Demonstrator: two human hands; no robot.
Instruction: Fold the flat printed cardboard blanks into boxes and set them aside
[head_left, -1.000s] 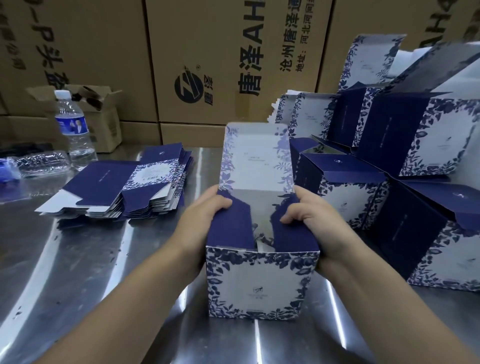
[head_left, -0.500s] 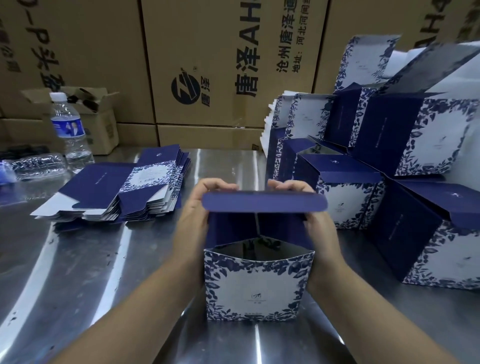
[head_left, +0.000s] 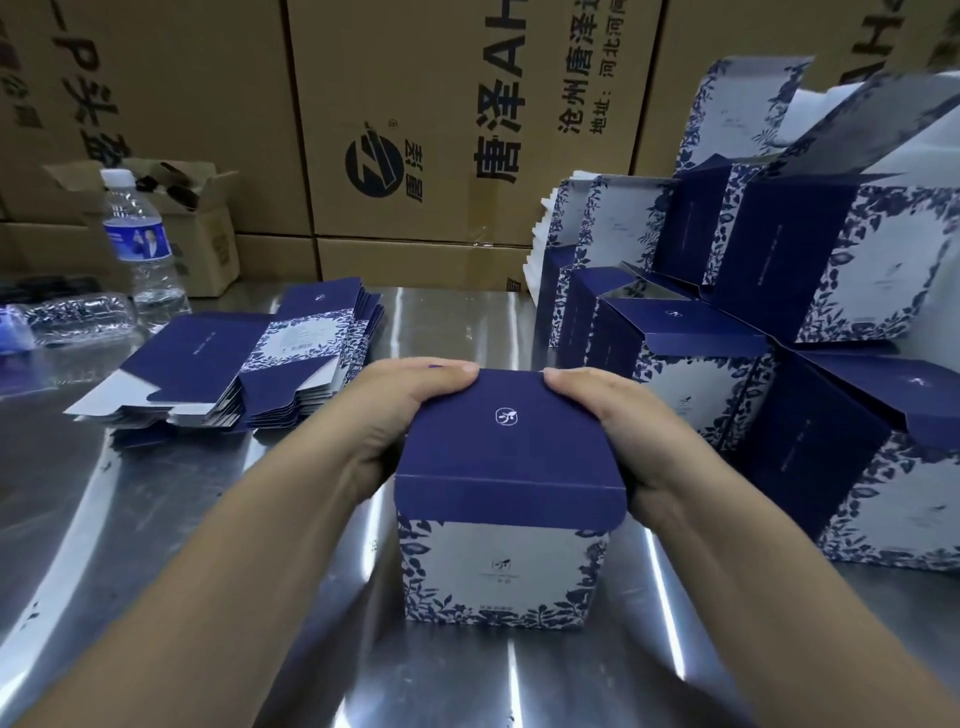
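Progress: navy-and-white floral cardboard box at 6 o'clock, lid down, flap untucked; left hand and right hand grip its sides. Folded blue-print boxes at 2 o'clock; stack of flat printed blanks at 10 o'clock to go.

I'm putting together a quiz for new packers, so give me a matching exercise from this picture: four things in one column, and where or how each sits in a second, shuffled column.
Things:
1. box being closed
2. stack of flat blanks
3. labelled water bottle
4. folded boxes

Places or states:
A. standing at the far left
B. piled on the right
C. gripped between the left hand and right hand
D. lying flat, left of the hands

Pairs: 1-C, 2-D, 3-A, 4-B
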